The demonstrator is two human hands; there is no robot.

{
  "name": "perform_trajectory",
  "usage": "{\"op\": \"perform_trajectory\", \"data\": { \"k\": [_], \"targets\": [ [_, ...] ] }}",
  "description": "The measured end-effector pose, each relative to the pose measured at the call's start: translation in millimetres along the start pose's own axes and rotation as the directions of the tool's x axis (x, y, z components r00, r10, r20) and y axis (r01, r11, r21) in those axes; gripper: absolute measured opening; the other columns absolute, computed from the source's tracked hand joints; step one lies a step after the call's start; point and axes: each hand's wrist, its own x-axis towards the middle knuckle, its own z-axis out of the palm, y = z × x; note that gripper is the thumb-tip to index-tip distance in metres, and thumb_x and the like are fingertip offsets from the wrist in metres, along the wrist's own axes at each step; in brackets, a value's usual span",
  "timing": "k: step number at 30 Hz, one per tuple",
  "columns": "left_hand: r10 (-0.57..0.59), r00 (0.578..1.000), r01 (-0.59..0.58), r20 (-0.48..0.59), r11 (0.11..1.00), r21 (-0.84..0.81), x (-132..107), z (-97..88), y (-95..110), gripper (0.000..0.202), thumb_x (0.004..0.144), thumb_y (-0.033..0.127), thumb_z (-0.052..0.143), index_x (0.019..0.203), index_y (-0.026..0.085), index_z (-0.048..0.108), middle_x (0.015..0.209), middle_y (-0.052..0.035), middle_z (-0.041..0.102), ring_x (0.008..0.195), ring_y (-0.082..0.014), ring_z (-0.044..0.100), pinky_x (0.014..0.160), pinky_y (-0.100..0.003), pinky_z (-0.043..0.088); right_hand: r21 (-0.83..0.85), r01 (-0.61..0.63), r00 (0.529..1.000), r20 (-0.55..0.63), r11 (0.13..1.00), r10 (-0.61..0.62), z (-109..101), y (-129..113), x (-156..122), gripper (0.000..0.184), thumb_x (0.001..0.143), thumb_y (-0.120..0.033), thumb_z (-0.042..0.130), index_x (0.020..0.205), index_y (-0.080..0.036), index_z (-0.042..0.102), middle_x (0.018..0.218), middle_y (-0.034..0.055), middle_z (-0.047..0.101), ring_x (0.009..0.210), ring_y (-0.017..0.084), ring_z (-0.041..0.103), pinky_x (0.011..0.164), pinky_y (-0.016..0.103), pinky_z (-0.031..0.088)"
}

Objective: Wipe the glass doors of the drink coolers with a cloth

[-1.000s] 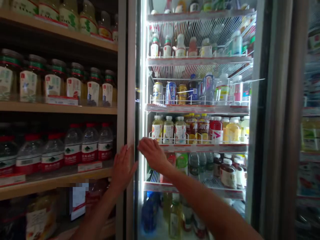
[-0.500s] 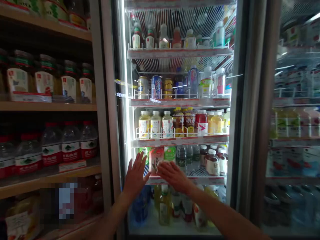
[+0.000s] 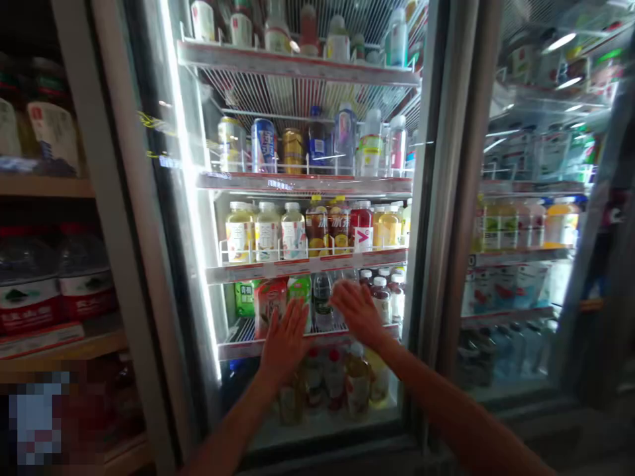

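I face a lit drinks fridge with a glass door (image 3: 193, 218). My left hand (image 3: 285, 340) lies flat against the glass, fingers spread, in front of a red-labelled carton (image 3: 268, 301) and green bottles on the lower shelf. My right hand (image 3: 360, 311) is also flat on the glass, a little higher and to the right, in front of dark-capped bottles (image 3: 384, 294). Neither hand holds anything. Above them stand yellow juice bottles (image 3: 268, 231) and cans (image 3: 262, 145) on wire shelves.
A wooden shelf at the left carries large water bottles (image 3: 30, 284) with red labels and jars above. A grey door post (image 3: 436, 198) divides this fridge from a second glass-door fridge (image 3: 526, 225) on the right. More bottles stand on the fridge floor (image 3: 337, 383).
My hands have moved from the fridge's left frame to the middle of the glass, lower down. The view has swung right, so the wooden shelves have slid off to the left.
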Motion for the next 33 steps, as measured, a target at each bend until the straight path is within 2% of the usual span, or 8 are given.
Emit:
{"op": "perform_trajectory", "data": {
  "k": [2, 4, 9, 15, 18, 22, 28, 33],
  "targets": [
    [0.005, 1.000, -0.005, -0.013, 1.000, -0.014, 8, 2.9, 10, 0.058, 0.086, 0.040, 0.047, 0.137, 0.013, 0.037, 0.140, -0.0136, 0.042, 0.138, -0.0221, 0.022, 0.115, -0.044, 0.004, -0.069, -0.259, 0.959, -0.138, 0.963, 0.248, -7, 27, 6, 0.050, 0.088, -0.013, 0.038, 0.137, -0.023, 0.039, 0.143, 0.0089, 0.041, 0.140, 0.022, 0.021, 0.112, 0.051, 0.020],
    [0.011, 0.999, -0.011, -0.030, 1.000, -0.014, 14, 6.6, 20, 0.057, 0.087, 0.039, 0.046, 0.136, 0.012, 0.038, 0.140, -0.0134, 0.041, 0.139, -0.0206, 0.018, 0.115, -0.043, 0.002, -0.097, -0.362, 0.918, -0.211, 0.927, 0.336, -12, 43, -8, 0.053, 0.088, -0.013, 0.037, 0.140, -0.021, 0.033, 0.146, 0.0112, 0.035, 0.141, 0.023, 0.017, 0.110, 0.051, 0.025],
    [0.037, 0.999, -0.037, -0.007, 0.999, -0.013, 10, 20.6, 34, 0.062, 0.085, 0.043, 0.048, 0.139, 0.015, 0.033, 0.143, -0.0108, 0.038, 0.140, -0.0200, 0.011, 0.116, -0.044, 0.003, -0.131, -0.276, 0.958, -0.112, 0.952, 0.262, -14, 51, -86, 0.057, 0.086, -0.007, 0.038, 0.140, -0.025, 0.034, 0.147, 0.0081, 0.034, 0.140, 0.022, 0.020, 0.108, 0.049, 0.032],
    [0.017, 0.999, -0.018, -0.029, 1.000, -0.015, 5, 25.5, 37, 0.060, 0.086, 0.040, 0.047, 0.138, 0.014, 0.035, 0.142, -0.0111, 0.039, 0.140, -0.0190, 0.009, 0.116, -0.042, 0.003, -0.121, -0.430, 0.880, -0.276, 0.894, 0.386, -17, 90, -63, 0.058, 0.089, -0.012, 0.037, 0.145, -0.021, 0.023, 0.149, 0.0128, 0.028, 0.139, 0.025, 0.023, 0.108, 0.052, 0.034],
    [0.026, 0.999, -0.027, -0.033, 0.999, -0.026, 0, 25.8, 35, 0.062, 0.086, 0.039, 0.047, 0.141, 0.015, 0.030, 0.142, -0.0107, 0.038, 0.140, -0.0194, 0.011, 0.116, -0.042, 0.004, -0.111, -0.456, 0.870, -0.265, 0.883, 0.416, -7, 65, -92, 0.064, 0.089, -0.010, 0.036, 0.147, -0.023, 0.011, 0.152, 0.0117, 0.020, 0.140, 0.026, 0.020, 0.106, 0.054, 0.035],
    [0.032, 0.999, -0.032, -0.004, 0.999, -0.024, -11, 27.5, 34, 0.067, 0.087, 0.035, 0.046, 0.144, 0.016, 0.019, 0.143, -0.0110, 0.037, 0.139, -0.0205, 0.017, 0.116, -0.043, 0.007, -0.095, -0.398, 0.913, -0.142, 0.912, 0.383, 0, 26, -131, 0.065, 0.088, -0.009, 0.037, 0.146, -0.024, 0.014, 0.151, 0.0107, 0.023, 0.140, 0.027, 0.019, 0.104, 0.055, 0.038],
    [-0.020, 1.000, 0.020, 0.017, 0.999, -0.044, -14, 20.3, 29, 0.074, 0.086, 0.033, 0.048, 0.145, 0.014, 0.008, 0.145, -0.0146, 0.032, 0.138, -0.0244, 0.020, 0.114, -0.047, 0.011, -0.041, -0.332, 0.931, -0.176, 0.942, 0.320, -5, 33, -57, 0.056, 0.087, -0.010, 0.037, 0.142, -0.020, 0.030, 0.147, 0.0117, 0.034, 0.141, 0.026, 0.017, 0.108, 0.053, 0.031],
    [-0.034, 0.999, 0.034, 0.039, 0.999, -0.022, -20, 16.0, 20, 0.072, 0.086, 0.033, 0.047, 0.145, 0.013, 0.012, 0.143, -0.0158, 0.035, 0.137, -0.0247, 0.023, 0.113, -0.048, 0.012, -0.013, -0.088, 0.996, 0.010, 0.996, 0.088, 9, -13, -70, 0.049, 0.083, -0.007, 0.042, 0.129, -0.022, 0.049, 0.139, 0.0072, 0.046, 0.141, 0.022, 0.017, 0.111, 0.049, 0.025]
  ]
}}
